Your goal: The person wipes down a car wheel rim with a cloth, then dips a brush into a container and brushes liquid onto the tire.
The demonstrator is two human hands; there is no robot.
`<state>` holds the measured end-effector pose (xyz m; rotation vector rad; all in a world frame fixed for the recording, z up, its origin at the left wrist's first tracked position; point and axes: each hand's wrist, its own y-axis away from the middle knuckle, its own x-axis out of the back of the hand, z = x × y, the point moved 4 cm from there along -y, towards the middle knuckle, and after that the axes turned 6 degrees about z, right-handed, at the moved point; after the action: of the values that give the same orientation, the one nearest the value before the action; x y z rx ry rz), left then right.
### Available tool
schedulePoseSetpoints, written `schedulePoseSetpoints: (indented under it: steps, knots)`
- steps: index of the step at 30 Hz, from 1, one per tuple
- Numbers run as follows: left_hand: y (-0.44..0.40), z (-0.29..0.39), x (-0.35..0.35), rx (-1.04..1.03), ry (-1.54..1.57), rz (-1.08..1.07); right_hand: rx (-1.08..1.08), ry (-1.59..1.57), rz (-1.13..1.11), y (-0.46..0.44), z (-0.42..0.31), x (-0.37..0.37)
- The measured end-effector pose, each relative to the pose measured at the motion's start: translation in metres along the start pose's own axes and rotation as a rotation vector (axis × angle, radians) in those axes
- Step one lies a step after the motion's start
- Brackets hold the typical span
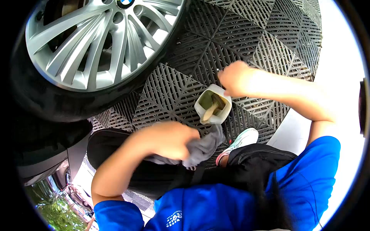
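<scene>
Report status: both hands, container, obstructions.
Left hand gripping gray cloth. Right hand curled beside white container, blurred, contact unclear. Brush-like tool inside container. Nothing visibly blocking right hand.

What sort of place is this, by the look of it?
Probably a car wash or workshop bay: a car wheel stands close by, slatted floor tiles lie underfoot, and a white tub holds a pale-handled tool.
</scene>
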<state>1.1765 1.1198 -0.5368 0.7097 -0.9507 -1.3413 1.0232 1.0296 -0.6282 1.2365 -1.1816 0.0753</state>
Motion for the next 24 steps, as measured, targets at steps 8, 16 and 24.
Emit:
schedulePoseSetpoints:
  steps: [8,16,24]
  knots:
    - [-0.046,0.014,-0.066,-0.28,0.032,-0.095,0.056,-0.349,0.123,-0.03,-0.013,-0.056]
    - [-0.039,0.01,-0.039,-0.128,0.207,0.437,0.048,-0.926,-0.054,-0.032,0.039,-0.049]
    - [-0.033,-0.001,-0.01,0.185,0.511,0.543,0.075,-0.926,0.025,-0.035,0.039,-0.036]
